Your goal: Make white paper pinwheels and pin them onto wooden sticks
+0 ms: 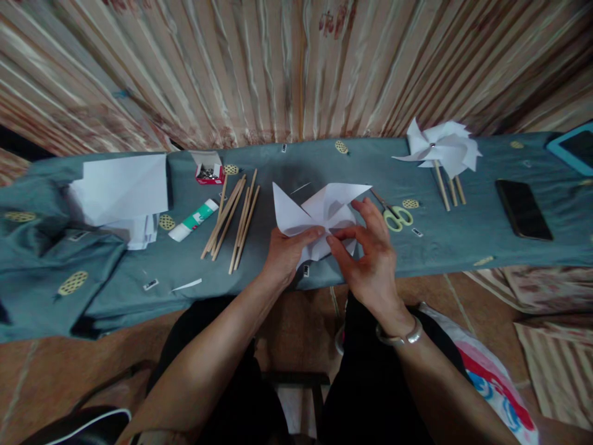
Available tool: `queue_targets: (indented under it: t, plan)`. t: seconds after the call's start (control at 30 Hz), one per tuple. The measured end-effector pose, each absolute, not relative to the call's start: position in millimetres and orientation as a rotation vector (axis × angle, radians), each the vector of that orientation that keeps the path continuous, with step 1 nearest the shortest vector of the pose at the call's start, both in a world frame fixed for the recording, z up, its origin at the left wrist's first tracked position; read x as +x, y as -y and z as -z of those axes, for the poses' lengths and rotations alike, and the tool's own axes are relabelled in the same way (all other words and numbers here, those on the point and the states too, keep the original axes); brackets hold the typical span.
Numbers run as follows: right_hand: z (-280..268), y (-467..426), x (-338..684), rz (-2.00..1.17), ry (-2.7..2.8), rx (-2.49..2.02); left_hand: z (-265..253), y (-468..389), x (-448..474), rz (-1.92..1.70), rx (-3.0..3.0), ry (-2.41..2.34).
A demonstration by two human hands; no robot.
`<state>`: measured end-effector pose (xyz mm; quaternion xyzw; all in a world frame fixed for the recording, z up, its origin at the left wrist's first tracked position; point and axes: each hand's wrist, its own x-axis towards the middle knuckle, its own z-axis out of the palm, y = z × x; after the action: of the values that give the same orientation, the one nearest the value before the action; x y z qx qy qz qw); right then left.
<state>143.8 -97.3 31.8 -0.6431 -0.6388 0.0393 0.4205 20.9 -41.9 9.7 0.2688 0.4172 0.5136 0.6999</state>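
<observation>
A white paper pinwheel [327, 207] with folded blades is held over the near half of the cloth-covered table. My left hand [290, 250] grips it from the left, with the thumb pressed near its centre and the other fingers hidden beneath. On the right side, my right hand [368, 253] pinches at the centre with thumb and index finger, its other fingers raised and bent. Whether a small pin sits between those fingertips I cannot make out. Green-handled scissors [397, 217] lie just beyond my right hand. Several wooden sticks [234, 216] lie left of the pinwheel.
A glue stick [193, 220], a red box of small metal pieces [209, 173] and stacked white paper [127, 191] are at the left. Pinwheels on sticks [445, 148], a black phone [523, 209] and a blue-framed device [574, 149] lie right. A pleated curtain [278, 68] hangs behind.
</observation>
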Motion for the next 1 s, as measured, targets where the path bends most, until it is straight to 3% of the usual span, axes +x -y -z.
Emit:
queue_targets:
  t: [0.17, 0.27, 0.47, 0.53, 1.0]
  plan:
    - [-40.8, 99.5, 151.8, -0.064, 1.545, -1.591, -9.9, 40.4, 18.5, -1.150, 0.603, -0.911]
    - [-42.0, 97.0, 164.9, -0.198, 1.381, -1.602, -10.6, 40.4, 16.0, -1.104, 0.633, -0.932]
    - [-34.8, 90.2, 182.4, -1.160, 1.015, -1.495, -11.9, 43.2, 13.1, -0.970, 0.704, -0.956]
    - [-34.8, 89.9, 180.8, -1.341, 0.942, -1.456, -11.7, 45.1, 13.0, -0.937, 0.719, -0.940]
    - [-27.7, 93.8, 169.3, -1.372, 0.786, -1.451, 0.0, 50.4, 11.1, -0.891, 0.944, -1.010]
